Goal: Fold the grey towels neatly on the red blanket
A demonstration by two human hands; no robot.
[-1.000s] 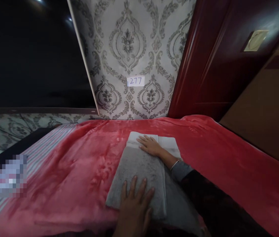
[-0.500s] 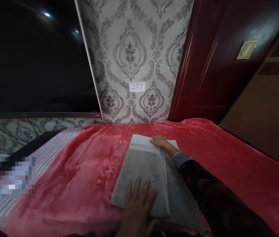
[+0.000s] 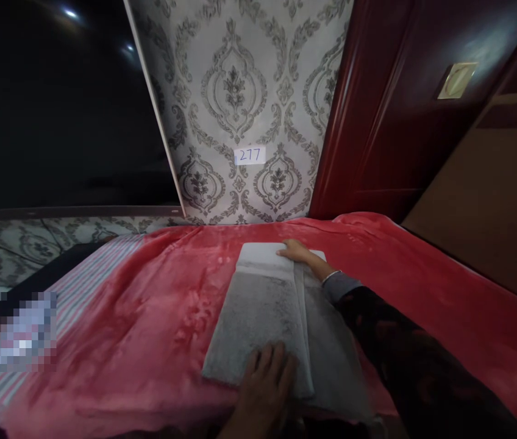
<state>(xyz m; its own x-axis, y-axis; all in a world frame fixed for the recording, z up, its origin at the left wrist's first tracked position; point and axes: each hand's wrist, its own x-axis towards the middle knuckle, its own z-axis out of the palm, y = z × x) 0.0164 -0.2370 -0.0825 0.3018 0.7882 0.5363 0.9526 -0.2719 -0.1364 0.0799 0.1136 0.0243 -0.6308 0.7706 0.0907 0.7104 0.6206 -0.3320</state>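
A grey towel (image 3: 258, 317) with a paler band at its far end lies partly folded, its left layer over a wider grey layer (image 3: 331, 347) that shows on the right. My left hand (image 3: 265, 381) rests palm down on the near part of the upper layer, fingers stretched forward and fairly close together. At the far end, my right hand (image 3: 299, 251) lies across the white band by the fold's right edge, with fingers reaching left. Its fingertips touch the cloth and no grip is visible. My right sleeve passes over the lower layer's right side.
A red plush blanket (image 3: 158, 329) spreads beneath, with striped cloth (image 3: 87, 280) at its left. A pixelated item (image 3: 21, 332) lies far left. Behind are a large dark screen (image 3: 57, 122), patterned wallpaper (image 3: 235, 85), a paper label (image 3: 250, 155) reading 277, and a dark red door frame (image 3: 359, 122).
My left hand has slid slightly nearer and rightward, its fingers closer together. My right hand stays at the towel's far end. The whole view has shifted a little.
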